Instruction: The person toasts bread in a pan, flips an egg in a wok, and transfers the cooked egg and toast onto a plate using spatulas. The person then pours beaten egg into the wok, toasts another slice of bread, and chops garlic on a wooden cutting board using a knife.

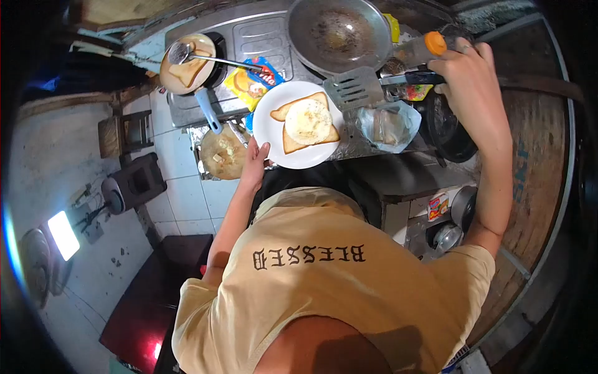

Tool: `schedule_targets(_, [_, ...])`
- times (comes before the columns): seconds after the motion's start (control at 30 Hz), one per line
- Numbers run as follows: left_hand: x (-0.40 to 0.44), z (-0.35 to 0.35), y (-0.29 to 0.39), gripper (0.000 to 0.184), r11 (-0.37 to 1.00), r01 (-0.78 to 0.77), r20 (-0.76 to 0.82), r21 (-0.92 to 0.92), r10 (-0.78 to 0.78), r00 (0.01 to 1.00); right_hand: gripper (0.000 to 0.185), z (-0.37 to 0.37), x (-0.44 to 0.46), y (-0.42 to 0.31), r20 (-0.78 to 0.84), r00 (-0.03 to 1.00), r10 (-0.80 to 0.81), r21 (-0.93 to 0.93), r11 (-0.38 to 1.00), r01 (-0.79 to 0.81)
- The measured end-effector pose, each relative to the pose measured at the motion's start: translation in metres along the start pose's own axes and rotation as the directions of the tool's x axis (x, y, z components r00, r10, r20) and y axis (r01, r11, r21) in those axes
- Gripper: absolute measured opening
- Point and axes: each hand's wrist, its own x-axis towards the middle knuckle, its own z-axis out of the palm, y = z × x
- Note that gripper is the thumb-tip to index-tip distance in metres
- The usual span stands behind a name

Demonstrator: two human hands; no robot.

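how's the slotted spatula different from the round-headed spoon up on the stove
The spatula has a broad, flat, slotted head; the spoon has a smaller, round one. The spatula has a black grip, while the spoon's visible handle looks like bare metal. The spatula is in the right hand; the spoon lies unheld over toast. Both are long-handled.

We have egg (309,121) on toast (291,145) on the plate (265,118); wok (339,37) behind it, slightly right. Left-rear: bread (185,75) in a pan (164,79), ladle (179,53) lying across. We've got a packet (249,84) between pan and plate, board (215,163) front-left, plastic bag (389,128) right of the plate.
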Motion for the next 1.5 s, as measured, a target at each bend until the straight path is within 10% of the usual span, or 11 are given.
schedule_targets(0.2, [0.013,-0.008,-0.019,0.038,0.999,0.049,0.041,0.014,-0.049,0.998,0.023,0.028,-0.101,0.037,0.115,0.855,0.505,0.387,0.770,-0.507])
schedule_targets(0.3, [0.027,-0.018,-0.045,0.038,0.993,0.094,0.053,0.073,-0.098,0.994,0.029,0.120,-0.153,0.017,0.510,0.652,0.561,0.746,0.087,-0.660])
schedule_targets(0.33, [0.034,-0.020,-0.061,0.038,0.992,0.096,0.051,0.080,-0.101,0.994,0.037,0.159,-0.165,0.003,0.674,0.595,0.438,0.738,-0.351,-0.576])
schedule_targets(0.4, [0.041,-0.016,-0.079,0.038,0.987,0.133,0.068,0.090,-0.139,0.988,0.037,0.236,-0.162,-0.055,0.721,0.457,0.520,0.675,-0.677,-0.294])
schedule_targets(0.47, [0.053,-0.013,-0.100,0.038,0.976,0.180,0.068,0.119,-0.189,0.980,0.035,0.289,-0.142,-0.090,0.727,0.563,0.393,0.395,-0.910,0.124])
schedule_targets(0.67, [0.096,0.025,-0.168,0.040,0.958,0.237,0.123,0.158,-0.258,0.958,0.035,0.453,-0.069,-0.130,0.460,0.797,0.391,-0.081,-0.876,0.476])
schedule_targets(0.8, [0.128,0.061,-0.208,0.034,0.966,0.237,0.146,0.102,-0.250,0.957,0.040,0.450,-0.014,-0.140,0.511,0.739,0.438,-0.007,-0.858,0.513])
schedule_targets(0.87, [0.143,0.069,-0.228,0.029,0.961,0.264,0.127,0.078,-0.272,0.954,0.026,0.459,0.003,-0.139,0.705,0.520,0.482,0.329,-0.872,0.362])
schedule_targets(1.3, [0.170,0.076,-0.286,0.020,0.914,0.335,-0.077,0.230,-0.326,0.942,0.021,0.434,0.006,-0.141,0.729,0.457,0.509,0.593,-0.804,-0.051])
schedule_targets(1.37, [0.170,0.072,-0.288,0.019,0.890,0.381,-0.075,0.248,-0.375,0.924,0.020,0.426,-0.006,-0.153,0.688,0.302,0.660,0.719,-0.676,-0.161])
schedule_targets(1.5, [0.183,0.032,-0.371,0.014,0.938,0.232,-0.198,0.257,-0.184,0.963,0.016,0.460,-0.035,-0.223,0.498,0.487,0.718,0.866,-0.386,-0.318])
